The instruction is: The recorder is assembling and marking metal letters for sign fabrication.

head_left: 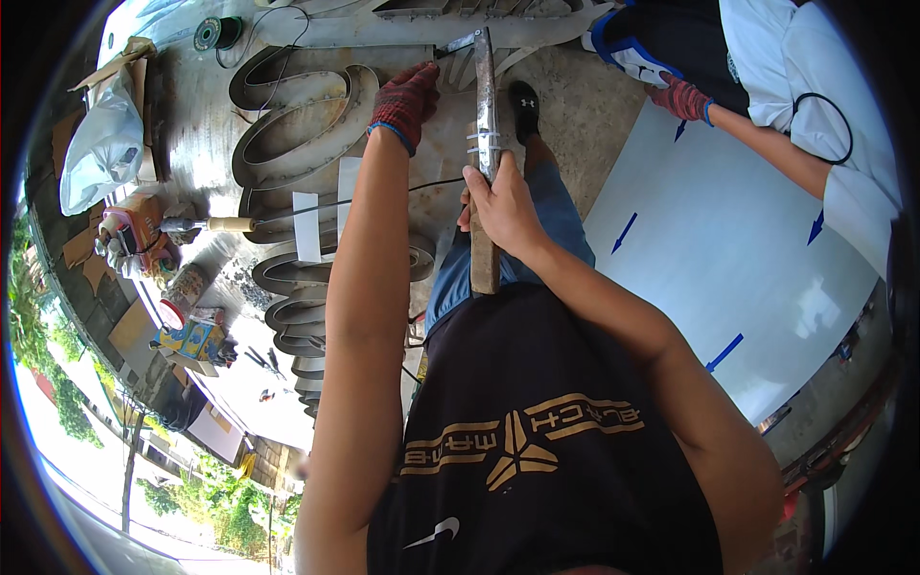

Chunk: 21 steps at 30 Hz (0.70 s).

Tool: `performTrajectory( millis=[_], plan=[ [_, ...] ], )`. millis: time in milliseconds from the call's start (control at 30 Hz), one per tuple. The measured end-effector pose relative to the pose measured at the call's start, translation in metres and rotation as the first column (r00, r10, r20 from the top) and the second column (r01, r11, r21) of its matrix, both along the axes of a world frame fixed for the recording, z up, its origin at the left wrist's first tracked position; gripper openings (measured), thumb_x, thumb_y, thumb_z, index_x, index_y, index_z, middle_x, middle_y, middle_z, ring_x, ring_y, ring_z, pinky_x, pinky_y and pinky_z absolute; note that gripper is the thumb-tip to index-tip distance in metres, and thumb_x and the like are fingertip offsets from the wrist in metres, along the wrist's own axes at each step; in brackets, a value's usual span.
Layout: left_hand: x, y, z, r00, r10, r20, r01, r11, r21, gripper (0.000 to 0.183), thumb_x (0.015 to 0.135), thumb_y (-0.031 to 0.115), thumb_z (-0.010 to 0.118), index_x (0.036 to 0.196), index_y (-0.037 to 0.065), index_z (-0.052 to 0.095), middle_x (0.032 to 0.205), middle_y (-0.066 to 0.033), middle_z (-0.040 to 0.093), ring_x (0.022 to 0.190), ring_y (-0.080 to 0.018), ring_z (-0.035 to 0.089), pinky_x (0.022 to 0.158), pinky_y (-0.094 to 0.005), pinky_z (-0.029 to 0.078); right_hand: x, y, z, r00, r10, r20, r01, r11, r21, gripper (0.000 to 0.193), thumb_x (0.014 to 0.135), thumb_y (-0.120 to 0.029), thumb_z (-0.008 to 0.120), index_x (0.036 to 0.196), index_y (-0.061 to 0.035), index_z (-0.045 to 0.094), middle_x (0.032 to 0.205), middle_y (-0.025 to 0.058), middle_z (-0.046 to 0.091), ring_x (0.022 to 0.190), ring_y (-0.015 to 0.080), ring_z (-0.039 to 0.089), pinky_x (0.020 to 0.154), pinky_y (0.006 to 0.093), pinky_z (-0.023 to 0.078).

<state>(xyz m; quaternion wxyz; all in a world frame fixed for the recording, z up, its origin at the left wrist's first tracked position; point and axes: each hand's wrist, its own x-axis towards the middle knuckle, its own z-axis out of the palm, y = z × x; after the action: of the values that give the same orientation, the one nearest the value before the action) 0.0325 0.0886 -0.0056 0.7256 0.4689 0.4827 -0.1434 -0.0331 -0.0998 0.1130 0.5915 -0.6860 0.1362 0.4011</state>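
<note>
Upper centre of the frame: one long, narrow hammer-like tool with a worn brown wooden lower end, scuffed grey metal above, pale bands wrapped round the middle and a slim metal head jutting left at the top. Across the upper and centre left, thin, dull, stained metal strips bent into upright loops and curves, over a smooth, shiny grey metal surface.

Grips the hammer-like tool around its middle with the bare right hand, fingers wrapped round, thumb across the front. Holds the left hand, in a red-and-black knitted glove with a blue cuff, just beside the tool's head, fingers curled inward; cannot tell whether closed on anything.

By count: one dark spool of wire at upper left; one soldering iron with a pale wooden handle at centre left; two white strips near it; four blue arrows on one smooth white sheet at right; one gloved hand of another person at upper right.
</note>
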Motion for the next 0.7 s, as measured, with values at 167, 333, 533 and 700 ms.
performTrajectory(
  millis=[167, 333, 533, 700],
  plan=[
    [0.0, 0.001, -0.002, 1.0, -0.001, 0.017, 0.001, 1.0, -0.017, 0.035, 0.09, 0.031, 0.08, 0.12, 0.014, 0.075, 0.094, 0.0, 0.072, 0.079, -0.0135, 0.066, 0.066, -0.0291, 0.052, 0.0, 0.001, 0.003, 1.0, 0.029, -0.001, -0.029, 0.999, -0.034, 0.029, 0.105, -0.018, 0.058, 0.106, 0.0031, 0.037, 0.073, 0.0138, 0.062, 0.05, 0.0229, 0.068, 0.043, 0.0355, 0.055],
    [-0.001, 0.002, -0.003, 1.0, -0.007, 0.005, 0.007, 1.0, -0.014, 0.035, 0.09, 0.03, 0.08, 0.121, 0.014, 0.075, 0.095, -0.0006, 0.072, 0.08, -0.0139, 0.066, 0.066, -0.0293, 0.053, -0.004, -0.002, -0.002, 1.0, 0.007, -0.002, -0.007, 0.998, -0.062, 0.03, 0.105, -0.019, 0.059, 0.108, 0.0025, 0.038, 0.075, 0.0145, 0.064, 0.05, 0.0215, 0.068, 0.043, 0.0335, 0.055],
    [-0.002, 0.003, -0.003, 1.0, 0.002, 0.019, -0.001, 1.0, -0.028, 0.034, 0.091, 0.03, 0.08, 0.121, 0.014, 0.075, 0.094, -0.0009, 0.072, 0.08, -0.0143, 0.067, 0.066, -0.0299, 0.053, -0.003, -0.006, -0.001, 0.999, 0.01, 0.035, -0.008, 0.998, -0.07, 0.03, 0.106, -0.02, 0.059, 0.108, 0.0029, 0.039, 0.075, 0.0136, 0.064, 0.051, 0.0199, 0.068, 0.044, 0.0331, 0.055],
    [-0.001, 0.003, -0.002, 1.0, -0.009, 0.018, 0.009, 1.0, -0.027, 0.036, 0.091, 0.03, 0.08, 0.122, 0.015, 0.074, 0.093, -0.0003, 0.072, 0.08, -0.0143, 0.067, 0.066, -0.0302, 0.053, -0.002, -0.009, 0.001, 0.999, 0.004, 0.054, 0.001, 0.996, -0.085, 0.03, 0.105, -0.02, 0.059, 0.108, 0.0023, 0.04, 0.075, 0.0133, 0.065, 0.051, 0.0194, 0.068, 0.044, 0.0328, 0.055]
  ],
)
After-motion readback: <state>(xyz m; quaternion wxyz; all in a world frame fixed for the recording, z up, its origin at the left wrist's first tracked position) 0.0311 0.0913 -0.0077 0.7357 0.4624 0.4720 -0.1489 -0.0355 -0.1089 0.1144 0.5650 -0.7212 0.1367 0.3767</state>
